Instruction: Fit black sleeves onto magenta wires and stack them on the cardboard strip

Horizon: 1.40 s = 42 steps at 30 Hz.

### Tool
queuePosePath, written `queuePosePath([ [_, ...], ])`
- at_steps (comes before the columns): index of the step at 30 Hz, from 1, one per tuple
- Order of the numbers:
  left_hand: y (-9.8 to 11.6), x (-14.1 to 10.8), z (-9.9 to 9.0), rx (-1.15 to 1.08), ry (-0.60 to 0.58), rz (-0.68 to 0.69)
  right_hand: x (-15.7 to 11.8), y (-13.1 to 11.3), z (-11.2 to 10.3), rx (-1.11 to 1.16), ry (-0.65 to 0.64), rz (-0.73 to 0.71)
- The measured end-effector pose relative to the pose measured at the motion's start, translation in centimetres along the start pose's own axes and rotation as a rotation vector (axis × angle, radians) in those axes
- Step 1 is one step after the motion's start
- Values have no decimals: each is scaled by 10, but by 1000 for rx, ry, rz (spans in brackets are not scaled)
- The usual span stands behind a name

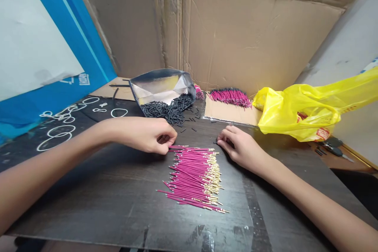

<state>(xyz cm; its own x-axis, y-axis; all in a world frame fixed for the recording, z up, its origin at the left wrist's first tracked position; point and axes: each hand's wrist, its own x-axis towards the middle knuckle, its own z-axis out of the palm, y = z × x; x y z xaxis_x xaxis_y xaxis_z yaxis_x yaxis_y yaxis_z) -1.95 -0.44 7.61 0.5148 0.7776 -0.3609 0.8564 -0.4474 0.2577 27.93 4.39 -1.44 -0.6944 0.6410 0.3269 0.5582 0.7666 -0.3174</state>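
My left hand [153, 136] is closed in a pinch at the far edge of a pile of magenta wires [189, 173], its fingertips on the end of one magenta wire [178, 147]. The wires lie side by side on the dark table, with gold metal ends to the right and bare tips to the left. To the right of the pile, my right hand [240, 145] is also pinched shut. A short black tube [215, 142] pokes out from its fingertips. Behind my left hand, an open bag [162, 78] lies on its side, spilling many short black tubes [171, 108].
Magenta wires with black ends [232, 97] rest on a cardboard sheet [230, 113] at the back. A yellow plastic bag [295, 110] stands at right, scissors [333, 147] beside it. White rubber bands [57, 130] lie at left. Cardboard walls [251, 35] close off the back.
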Motion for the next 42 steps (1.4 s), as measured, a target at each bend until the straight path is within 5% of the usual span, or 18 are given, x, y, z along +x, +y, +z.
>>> queuePosePath([
  [9,-4,1,-6,-75,93,51,-3,-6,-2,-44,-18,-1],
  [19,-14,2,-8,-74,198,112,-8,-31,-10,113,125,-84],
  [36,17,6,9,-175,305,186,-12,-42,-12,161,191,-115],
  [42,15,10,17,1,415,233,-12,-46,-15,132,189,-157],
])
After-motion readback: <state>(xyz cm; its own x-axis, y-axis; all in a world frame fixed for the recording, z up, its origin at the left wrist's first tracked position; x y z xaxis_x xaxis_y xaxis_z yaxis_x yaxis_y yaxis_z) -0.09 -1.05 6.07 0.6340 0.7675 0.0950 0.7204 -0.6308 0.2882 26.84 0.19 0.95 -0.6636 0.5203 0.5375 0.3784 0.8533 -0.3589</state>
